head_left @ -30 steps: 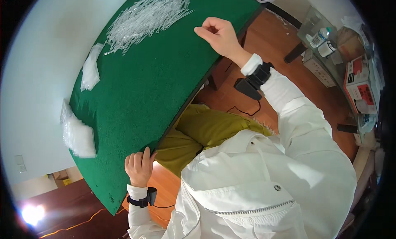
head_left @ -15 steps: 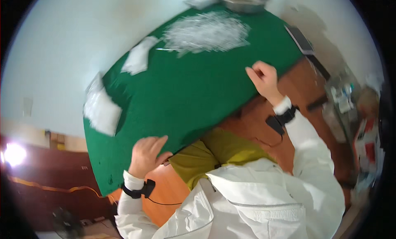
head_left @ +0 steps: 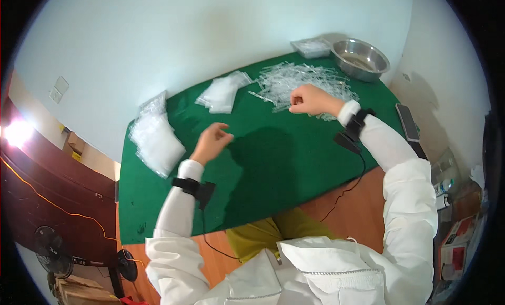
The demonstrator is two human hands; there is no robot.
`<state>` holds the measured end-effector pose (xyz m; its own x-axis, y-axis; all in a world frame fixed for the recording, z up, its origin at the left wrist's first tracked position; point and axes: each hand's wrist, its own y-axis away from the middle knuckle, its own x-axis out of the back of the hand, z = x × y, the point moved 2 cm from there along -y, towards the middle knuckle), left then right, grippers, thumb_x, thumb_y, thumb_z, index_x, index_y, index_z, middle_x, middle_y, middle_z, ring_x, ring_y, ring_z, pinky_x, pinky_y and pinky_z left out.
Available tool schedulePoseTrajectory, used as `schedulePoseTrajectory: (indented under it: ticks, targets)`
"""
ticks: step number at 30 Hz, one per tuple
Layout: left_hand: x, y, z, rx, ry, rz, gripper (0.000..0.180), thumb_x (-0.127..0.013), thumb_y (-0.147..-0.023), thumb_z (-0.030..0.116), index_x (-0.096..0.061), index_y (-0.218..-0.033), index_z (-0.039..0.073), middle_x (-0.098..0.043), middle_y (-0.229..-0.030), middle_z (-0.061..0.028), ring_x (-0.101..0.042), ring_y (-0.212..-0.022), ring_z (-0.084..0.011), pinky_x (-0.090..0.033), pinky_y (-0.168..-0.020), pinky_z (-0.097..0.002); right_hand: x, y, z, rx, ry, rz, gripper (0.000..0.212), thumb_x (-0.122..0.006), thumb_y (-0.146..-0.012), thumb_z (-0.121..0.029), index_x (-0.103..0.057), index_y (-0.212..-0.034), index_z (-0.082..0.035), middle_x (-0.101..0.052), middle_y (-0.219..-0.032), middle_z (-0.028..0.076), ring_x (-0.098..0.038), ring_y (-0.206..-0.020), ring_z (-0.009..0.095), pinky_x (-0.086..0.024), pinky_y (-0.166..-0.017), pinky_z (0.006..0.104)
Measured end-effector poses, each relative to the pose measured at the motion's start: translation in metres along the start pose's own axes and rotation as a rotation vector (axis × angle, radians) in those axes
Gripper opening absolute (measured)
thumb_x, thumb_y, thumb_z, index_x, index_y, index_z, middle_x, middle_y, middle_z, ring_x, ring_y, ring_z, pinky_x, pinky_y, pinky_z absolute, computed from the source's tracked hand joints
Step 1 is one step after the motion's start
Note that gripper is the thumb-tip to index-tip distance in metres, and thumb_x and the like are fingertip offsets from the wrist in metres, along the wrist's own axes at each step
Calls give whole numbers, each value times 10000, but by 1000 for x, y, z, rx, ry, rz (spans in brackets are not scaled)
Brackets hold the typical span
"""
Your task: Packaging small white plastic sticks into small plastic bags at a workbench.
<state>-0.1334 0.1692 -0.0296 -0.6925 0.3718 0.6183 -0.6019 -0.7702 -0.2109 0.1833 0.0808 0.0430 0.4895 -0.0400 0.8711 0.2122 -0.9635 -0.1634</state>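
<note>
My right hand (head_left: 314,101) is over the near edge of a loose pile of thin, clear plastic sticks or tubes (head_left: 286,76). Its fingers are curled in towards the thumb, and whatever may be between them is hidden. My left hand (head_left: 212,143) hovers above the green tabletop (head_left: 205,200) with fingers bent and thumb apart, holding nothing. Close by on its left lies a fanned stack of clear plastic bags (head_left: 158,142). A smaller group of such bags (head_left: 223,92) lies farther back, between that stack and the pile.
At the back right stand a steel bowl (head_left: 360,60) and a filled clear packet (head_left: 312,48) against the wall. A phone-like dark slab (head_left: 406,122) lies on the right edge. Cables hang from both wrist straps. Fans (head_left: 54,251) stand on the left.
Both hands have moved forward over the table, the right one reaching the pile and the left one coming near the bags. The view has tilted up, showing more wall and the whole bowl.
</note>
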Motion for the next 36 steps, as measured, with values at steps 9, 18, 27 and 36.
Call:
schedulePoseTrajectory:
  ticks: [9, 18, 27, 36]
  targets:
    - [-47, -23, 12, 6, -70, -31, 283, -643, -792, 128, -554, -1033, 9, -569, -740, -10, -494, -607, -56, -425, -553, -226, -48, -145, 44, -21, 5, -95, 239, -660, -687, -251, -620, -744, -22, -633, -737, 119, -607, -709, 234, -470, -629, 350]
    - [-45, -29, -5, 88, 446, 60, 179, -599, -830, 97, -569, -982, 8, -540, -731, 34, -483, -609, -33, -402, -540, -177, -93, -174, 76, -134, -27, 354, 235, -652, -694, -288, -618, -724, -57, -636, -774, 105, -598, -760, 255, -467, -665, 358]
    - [-42, -27, -10, 84, 400, 58, 172, -606, -828, 101, -569, -965, 5, -548, -742, 27, -487, -616, -32, -404, -540, -180, -88, -159, 52, -248, 323, 75, 204, -628, -700, -300, -642, -742, -102, -638, -899, 83, -543, -944, 303, -410, -773, 468]
    - [-43, -27, -9, 83, 460, 97, 148, -611, -824, 106, -579, -932, 11, -553, -722, 27, -490, -606, -36, -410, -536, -183, -78, -149, 42, -277, 256, 90, 174, -630, -701, -256, -644, -773, -99, -639, -856, 84, -568, -886, 291, -320, -824, 531]
